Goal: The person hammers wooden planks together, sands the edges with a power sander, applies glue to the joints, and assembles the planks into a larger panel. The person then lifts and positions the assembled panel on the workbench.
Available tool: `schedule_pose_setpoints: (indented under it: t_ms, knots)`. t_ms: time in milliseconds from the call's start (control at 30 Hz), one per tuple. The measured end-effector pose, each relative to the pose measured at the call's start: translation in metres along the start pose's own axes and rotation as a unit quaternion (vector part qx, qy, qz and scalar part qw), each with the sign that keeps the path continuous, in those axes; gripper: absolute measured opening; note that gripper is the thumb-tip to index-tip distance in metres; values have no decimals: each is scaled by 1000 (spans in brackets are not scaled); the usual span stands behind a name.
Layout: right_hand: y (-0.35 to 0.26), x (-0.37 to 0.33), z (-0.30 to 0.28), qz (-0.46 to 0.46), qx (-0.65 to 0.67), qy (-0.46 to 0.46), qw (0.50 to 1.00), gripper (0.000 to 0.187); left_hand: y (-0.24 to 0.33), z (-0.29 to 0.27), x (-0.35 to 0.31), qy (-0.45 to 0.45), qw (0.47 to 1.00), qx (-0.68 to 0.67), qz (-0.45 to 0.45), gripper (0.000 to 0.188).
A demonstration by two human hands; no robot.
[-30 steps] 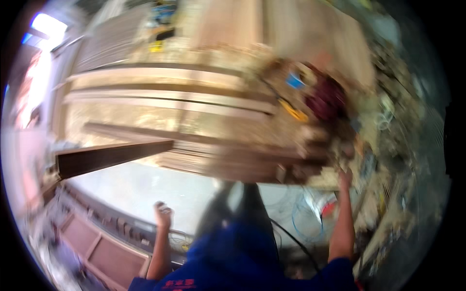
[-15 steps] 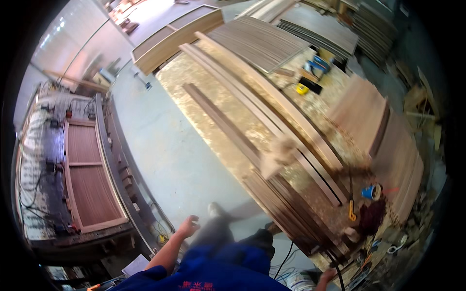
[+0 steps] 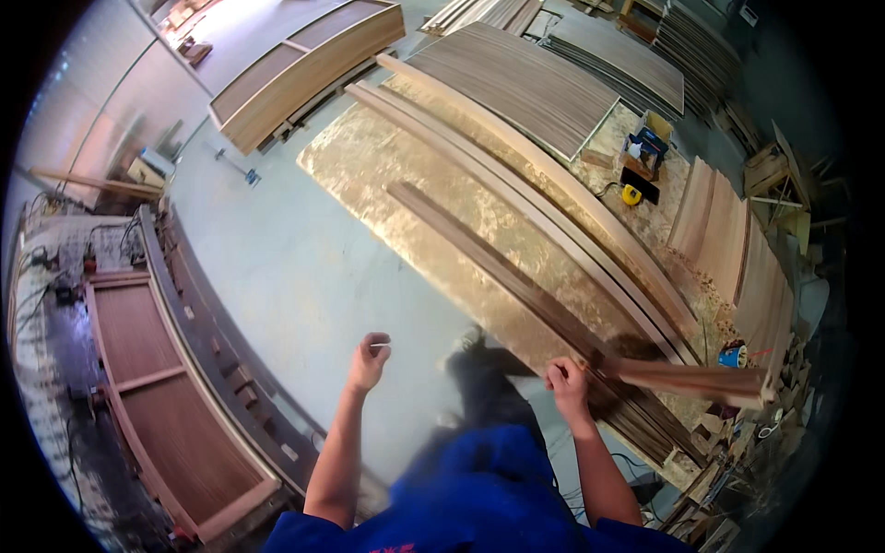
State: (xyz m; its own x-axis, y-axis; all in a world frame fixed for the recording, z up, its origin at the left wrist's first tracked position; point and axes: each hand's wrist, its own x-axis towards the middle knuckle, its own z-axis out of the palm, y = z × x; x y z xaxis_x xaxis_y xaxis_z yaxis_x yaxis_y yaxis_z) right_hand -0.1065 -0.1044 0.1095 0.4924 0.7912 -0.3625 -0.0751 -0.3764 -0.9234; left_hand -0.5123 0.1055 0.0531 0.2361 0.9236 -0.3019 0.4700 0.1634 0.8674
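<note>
My left hand [image 3: 370, 361] is raised over the grey floor, its fingers curled round a small, thin white stick [image 3: 381, 345] whose kind I cannot make out. At the near edge of the worktable [image 3: 323, 152], my right hand [image 3: 566, 380] is closed, and what its fingers hold is hidden. Just right of it, a short brown wooden board [image 3: 691, 378] lies slantwise across the other timber; whether my hand touches it I cannot tell. A long dark wood strip [image 3: 479, 258] runs up the table from beside that hand. Several brown strips [image 3: 636, 419] are stacked below the board.
Long pale battens [image 3: 516, 198] lie along the table, with panels [image 3: 516, 74] beyond. A yellow tape measure [image 3: 631, 195] and a blue cup [image 3: 732, 355] sit to the right. At left, a framed wooden panel [image 3: 175, 405] rests on a bench. Offcuts [image 3: 728, 461] crowd the lower right.
My right hand has risen from the lower edge to the table's near edge. My left hand has moved up slightly. The short board now lies across the timber; a blurred pale piece over the table is gone.
</note>
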Motion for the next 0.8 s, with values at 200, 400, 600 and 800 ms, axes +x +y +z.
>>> schedule_pose_setpoints:
  t_ms: [200, 400, 600, 800]
  knots:
    - [-83, 211, 111, -176, -214, 41, 960, 17, 14, -85, 129, -24, 997, 68, -36, 31]
    - [-162, 424, 118, -152, -337, 116, 922, 26, 73, -118, 242, -67, 992, 86, -68, 29]
    - [-158, 581, 112, -89, -435, 187, 876, 43, 141, -100, 420, -199, 971, 136, -8, 26]
    - [-127, 606, 123, -69, -388, 260, 882, 30, 217, -44, 592, -309, 916, 175, 187, 25]
